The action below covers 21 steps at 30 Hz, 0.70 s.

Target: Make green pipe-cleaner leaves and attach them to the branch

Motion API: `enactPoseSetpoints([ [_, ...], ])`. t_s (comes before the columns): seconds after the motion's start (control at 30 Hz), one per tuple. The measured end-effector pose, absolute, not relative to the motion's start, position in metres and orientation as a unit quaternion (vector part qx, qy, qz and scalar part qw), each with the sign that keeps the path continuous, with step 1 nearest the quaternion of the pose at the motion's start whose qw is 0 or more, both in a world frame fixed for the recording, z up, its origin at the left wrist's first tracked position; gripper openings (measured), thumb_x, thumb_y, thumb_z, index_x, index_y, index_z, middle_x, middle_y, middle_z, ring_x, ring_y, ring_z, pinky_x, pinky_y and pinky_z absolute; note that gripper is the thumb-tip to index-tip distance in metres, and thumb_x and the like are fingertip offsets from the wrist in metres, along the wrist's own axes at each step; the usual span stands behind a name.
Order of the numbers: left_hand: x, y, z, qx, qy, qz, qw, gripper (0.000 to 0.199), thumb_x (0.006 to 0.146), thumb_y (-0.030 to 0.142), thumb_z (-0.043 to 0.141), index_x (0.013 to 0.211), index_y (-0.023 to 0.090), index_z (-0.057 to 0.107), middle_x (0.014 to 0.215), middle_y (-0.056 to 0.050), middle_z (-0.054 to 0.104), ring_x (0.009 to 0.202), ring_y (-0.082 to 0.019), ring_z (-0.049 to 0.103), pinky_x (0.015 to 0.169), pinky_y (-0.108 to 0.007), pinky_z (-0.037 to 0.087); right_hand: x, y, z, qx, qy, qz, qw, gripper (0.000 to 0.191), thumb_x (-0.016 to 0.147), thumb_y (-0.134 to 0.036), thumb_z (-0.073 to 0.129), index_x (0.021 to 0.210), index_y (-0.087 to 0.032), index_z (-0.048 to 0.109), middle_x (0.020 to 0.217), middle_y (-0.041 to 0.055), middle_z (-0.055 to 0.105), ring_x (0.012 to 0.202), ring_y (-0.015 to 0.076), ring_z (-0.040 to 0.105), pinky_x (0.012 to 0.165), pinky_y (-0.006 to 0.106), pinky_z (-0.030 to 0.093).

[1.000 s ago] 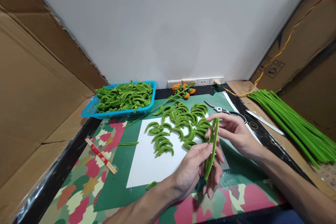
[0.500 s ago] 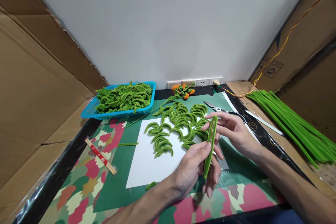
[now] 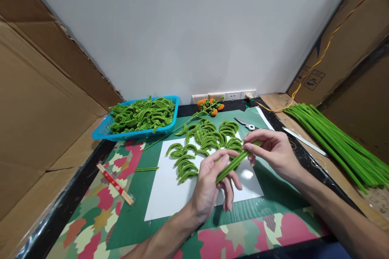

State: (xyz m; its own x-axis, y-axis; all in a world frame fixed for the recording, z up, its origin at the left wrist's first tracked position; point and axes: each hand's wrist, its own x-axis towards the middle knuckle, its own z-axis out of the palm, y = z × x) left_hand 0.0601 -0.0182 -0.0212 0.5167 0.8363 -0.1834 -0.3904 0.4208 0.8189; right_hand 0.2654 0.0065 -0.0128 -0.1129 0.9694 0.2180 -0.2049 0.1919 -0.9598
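A folded green pipe cleaner (image 3: 233,166) slants up to the right between my hands, above the white sheet (image 3: 164,194). My left hand (image 3: 212,182) pinches its lower part between thumb and fingers, the other fingers loosely spread. The upper right end is gripped by my right hand (image 3: 269,147), whose fingertips cover part of it. Behind them, many curved green pieces (image 3: 209,139) lie in clusters on the sheet and the green mat. A short straight green piece (image 3: 146,169) rests left of the sheet.
A blue basket (image 3: 146,132) of curved green pieces stands back left. Scissors (image 3: 249,126) lie behind my right hand, near a stem with orange bits (image 3: 214,111). Wrapped chopsticks (image 3: 115,184) are at left; long green pipe cleaners (image 3: 337,145) lie at right beside a white strip (image 3: 305,141).
The folded pipe cleaner has tilted from nearly upright to a low slant, its two strands closer together. My left hand has moved slightly left and up; my right fingers have closed on the upper end.
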Motion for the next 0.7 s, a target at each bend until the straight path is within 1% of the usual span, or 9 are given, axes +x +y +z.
enactPoseSetpoints([
  [0.1,0.0564,-0.0147,-0.0181,0.366,0.303,0.446,0.758,0.046,0.106,0.053,0.050,0.118,0.012,0.064,0.072,-0.008,0.077,0.030,-0.015,0.060,0.027,-0.018,0.040,0.2666,0.0071,-0.0122,-0.360,-0.541,0.502,0.571,0.023,0.078,-0.031,0.095,0.092,-0.021,0.081,0.083,0.0037,0.078,0.059,0.0158,0.072,0.054,0.029,0.065],
  [0.17,0.0544,-0.0124,-0.0158,0.364,0.307,0.473,0.742,0.048,0.105,0.056,0.048,0.115,0.012,0.065,0.076,-0.008,0.077,0.032,-0.015,0.060,0.028,-0.020,0.041,0.2676,0.0073,-0.0126,-0.358,-0.557,0.500,0.558,0.022,0.079,-0.032,0.094,0.093,-0.021,0.081,0.087,0.0049,0.078,0.064,0.0166,0.072,0.057,0.030,0.065],
  [0.23,0.0535,-0.0110,-0.0139,0.369,0.324,0.493,0.718,0.047,0.103,0.057,0.053,0.114,0.013,0.066,0.080,-0.007,0.077,0.033,-0.014,0.061,0.029,-0.020,0.041,0.2679,0.0072,-0.0138,-0.358,-0.581,0.504,0.529,0.023,0.081,-0.034,0.093,0.096,-0.021,0.081,0.092,0.0061,0.079,0.067,0.0165,0.072,0.058,0.029,0.064],
  [0.33,0.0544,-0.0109,-0.0137,0.402,0.368,0.504,0.670,0.044,0.098,0.054,0.066,0.113,0.013,0.067,0.084,-0.007,0.077,0.035,-0.011,0.060,0.031,-0.018,0.039,0.2669,0.0061,-0.0158,-0.371,-0.627,0.493,0.477,0.025,0.085,-0.036,0.089,0.103,-0.021,0.081,0.095,0.0067,0.079,0.069,0.0160,0.071,0.058,0.027,0.060],
  [0.4,0.0556,-0.0117,-0.0154,0.432,0.389,0.495,0.646,0.044,0.097,0.053,0.070,0.114,0.012,0.068,0.081,-0.006,0.076,0.035,-0.009,0.058,0.032,-0.017,0.035,0.2655,0.0047,-0.0166,-0.379,-0.654,0.474,0.451,0.024,0.088,-0.037,0.086,0.106,-0.022,0.081,0.095,0.0062,0.080,0.073,0.0169,0.071,0.059,0.027,0.057],
  [0.53,0.0565,-0.0137,-0.0195,0.476,0.387,0.466,0.638,0.045,0.100,0.051,0.068,0.123,0.013,0.069,0.071,-0.001,0.071,0.033,-0.005,0.050,0.034,-0.015,0.027,0.2631,0.0012,-0.0166,-0.378,-0.697,0.434,0.427,0.017,0.095,-0.038,0.078,0.103,-0.023,0.082,0.093,0.0047,0.078,0.078,0.0177,0.069,0.068,0.029,0.054],
  [0.6,0.0561,-0.0146,-0.0195,0.492,0.376,0.441,0.650,0.046,0.102,0.052,0.065,0.127,0.013,0.068,0.069,0.000,0.069,0.033,-0.003,0.045,0.035,-0.014,0.026,0.2625,0.0001,-0.0167,-0.373,-0.716,0.409,0.425,0.015,0.097,-0.038,0.077,0.099,-0.024,0.081,0.090,0.0045,0.076,0.082,0.0194,0.067,0.073,0.032,0.053],
  [0.7,0.0551,-0.0167,-0.0161,0.514,0.366,0.401,0.664,0.048,0.104,0.053,0.062,0.128,0.012,0.069,0.066,0.001,0.067,0.034,-0.002,0.041,0.036,-0.014,0.026,0.2624,0.0006,-0.0176,-0.372,-0.726,0.386,0.430,0.015,0.097,-0.039,0.077,0.097,-0.025,0.080,0.089,0.0040,0.074,0.088,0.0214,0.064,0.080,0.036,0.050],
])
